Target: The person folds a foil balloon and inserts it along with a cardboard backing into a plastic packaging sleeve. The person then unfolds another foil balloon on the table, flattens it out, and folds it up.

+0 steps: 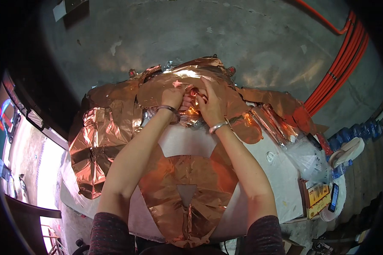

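White tabletop (pixel 285 178), far side: L hand (pixel 175 97) & R hand (pixel 209 102) both grasping bunched copper foil balloon (pixel 194 91) btwn them; long axis unclear, neither nearer.

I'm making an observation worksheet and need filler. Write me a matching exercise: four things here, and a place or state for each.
1. Phone
2. Copper-coloured foil
3. Silver bangle
4. Orange tubes

A. Held by the left hand and right hand
B. Bundled at upper right
C. Lower right, by a yellow package
D. Around the wrist of the right hand

Pairs: 1-C; 2-A; 3-D; 4-B
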The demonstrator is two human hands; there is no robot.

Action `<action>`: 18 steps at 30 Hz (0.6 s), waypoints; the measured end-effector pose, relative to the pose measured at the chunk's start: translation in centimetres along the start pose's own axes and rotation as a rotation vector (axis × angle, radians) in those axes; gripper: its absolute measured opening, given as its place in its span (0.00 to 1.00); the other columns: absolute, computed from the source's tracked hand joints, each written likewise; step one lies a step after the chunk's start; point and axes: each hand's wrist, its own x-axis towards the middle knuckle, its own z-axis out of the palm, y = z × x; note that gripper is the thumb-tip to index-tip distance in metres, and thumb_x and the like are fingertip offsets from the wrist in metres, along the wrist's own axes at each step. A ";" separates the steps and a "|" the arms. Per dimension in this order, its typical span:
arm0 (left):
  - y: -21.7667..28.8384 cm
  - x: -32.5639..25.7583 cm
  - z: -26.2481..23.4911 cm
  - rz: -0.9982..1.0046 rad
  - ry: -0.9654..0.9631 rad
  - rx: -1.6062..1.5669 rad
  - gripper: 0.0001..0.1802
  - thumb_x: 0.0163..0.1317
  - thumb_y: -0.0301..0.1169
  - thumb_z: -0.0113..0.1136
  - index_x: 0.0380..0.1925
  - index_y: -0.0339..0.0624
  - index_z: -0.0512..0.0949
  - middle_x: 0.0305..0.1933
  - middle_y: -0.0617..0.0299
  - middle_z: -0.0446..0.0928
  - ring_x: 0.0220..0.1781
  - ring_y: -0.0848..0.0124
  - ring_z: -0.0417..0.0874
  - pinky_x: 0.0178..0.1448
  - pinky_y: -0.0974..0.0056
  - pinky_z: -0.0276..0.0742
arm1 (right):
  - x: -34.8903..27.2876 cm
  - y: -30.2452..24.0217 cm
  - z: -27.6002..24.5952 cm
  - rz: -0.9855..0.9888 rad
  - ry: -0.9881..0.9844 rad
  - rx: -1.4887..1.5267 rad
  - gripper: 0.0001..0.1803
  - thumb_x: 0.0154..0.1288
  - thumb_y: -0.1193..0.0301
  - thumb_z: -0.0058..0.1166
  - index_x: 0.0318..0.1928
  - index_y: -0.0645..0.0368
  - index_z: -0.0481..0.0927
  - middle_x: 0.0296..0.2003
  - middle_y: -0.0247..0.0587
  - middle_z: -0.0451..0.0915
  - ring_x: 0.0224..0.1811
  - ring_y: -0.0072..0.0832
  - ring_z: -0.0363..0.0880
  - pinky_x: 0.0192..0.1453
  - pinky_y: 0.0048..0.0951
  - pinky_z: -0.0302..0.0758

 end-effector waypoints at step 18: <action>3.5 0.0 -2.2 -0.094 -0.139 0.117 0.14 0.67 0.37 0.54 0.37 0.35 0.77 0.26 0.60 0.79 0.20 0.69 0.82 0.22 0.68 0.81 | -3.2 3.1 -1.8 -0.164 -0.049 -0.362 0.24 0.60 0.74 0.56 0.59 0.54 0.73 0.43 0.44 0.81 0.45 0.43 0.78 0.52 0.39 0.71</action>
